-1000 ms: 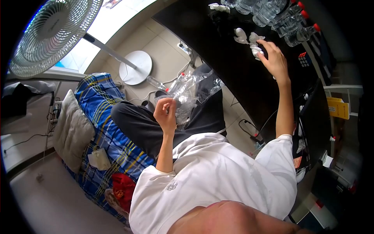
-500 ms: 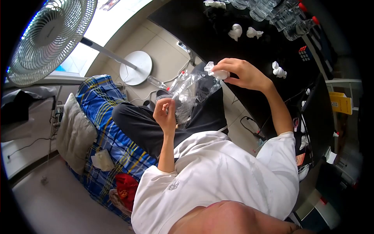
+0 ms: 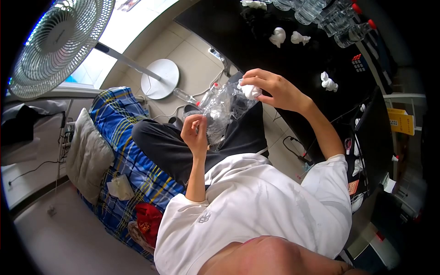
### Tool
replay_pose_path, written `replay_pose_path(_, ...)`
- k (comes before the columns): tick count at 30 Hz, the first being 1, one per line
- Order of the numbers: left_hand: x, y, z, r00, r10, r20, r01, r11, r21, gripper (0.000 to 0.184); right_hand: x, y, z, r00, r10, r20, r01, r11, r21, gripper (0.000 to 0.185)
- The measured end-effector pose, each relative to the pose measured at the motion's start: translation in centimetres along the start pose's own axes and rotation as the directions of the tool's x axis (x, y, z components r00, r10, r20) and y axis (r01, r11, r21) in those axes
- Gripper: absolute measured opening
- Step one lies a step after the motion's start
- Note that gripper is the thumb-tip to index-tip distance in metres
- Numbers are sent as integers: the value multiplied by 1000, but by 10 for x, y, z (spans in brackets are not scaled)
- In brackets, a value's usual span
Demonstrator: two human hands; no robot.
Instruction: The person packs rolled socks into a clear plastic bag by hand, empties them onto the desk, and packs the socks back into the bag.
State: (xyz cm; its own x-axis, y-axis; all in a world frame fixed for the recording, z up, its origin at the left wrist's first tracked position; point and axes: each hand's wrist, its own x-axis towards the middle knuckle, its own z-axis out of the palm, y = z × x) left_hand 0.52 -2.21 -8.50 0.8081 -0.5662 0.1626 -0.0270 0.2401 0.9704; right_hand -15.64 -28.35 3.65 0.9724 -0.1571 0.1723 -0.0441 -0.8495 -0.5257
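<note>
My left hand (image 3: pixel 195 131) is closed on the near edge of a clear plastic bag (image 3: pixel 219 112), which hangs above my lap. Something white shows through the bag's film. My right hand (image 3: pixel 280 90) holds a crumpled white tissue (image 3: pixel 250 90) between thumb and fingers at the bag's right side. Whether this tissue is inside the bag's opening or only beside it, I cannot tell. On the black table (image 3: pixel 293 64) lie more crumpled tissues, one of them (image 3: pixel 328 81) to the right of my right hand and a pair (image 3: pixel 277 37) farther back.
Several clear bottles (image 3: pixel 316 13) with red caps stand at the table's far end, near a Rubik's cube (image 3: pixel 358 63). Bottles (image 3: pixel 185 97) also lie on the floor by the white fan base (image 3: pixel 160 79). A plaid-covered seat (image 3: pixel 119 119) is at my left.
My right hand has shifted slightly left and down with the tissue, closer to the bag. My left hand stays almost in place, still pinching the bag.
</note>
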Motion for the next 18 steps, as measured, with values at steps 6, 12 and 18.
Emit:
replay_pose_path(6,0,3,1,1000,-1,-1,1,1000,6,8,0,2,7,998,-35,-45,31,996,-79,61)
replay_pose_path(12,0,0,0,1000,1,9,-1,1000,2,9,3,4,18,982,-89,-167,26,936,-351,43)
replay_pose_path(18,-1,2,1,999,4,40,-5,1000,13,12,5,7,26,978,-67,-196,-36,876,-480,21)
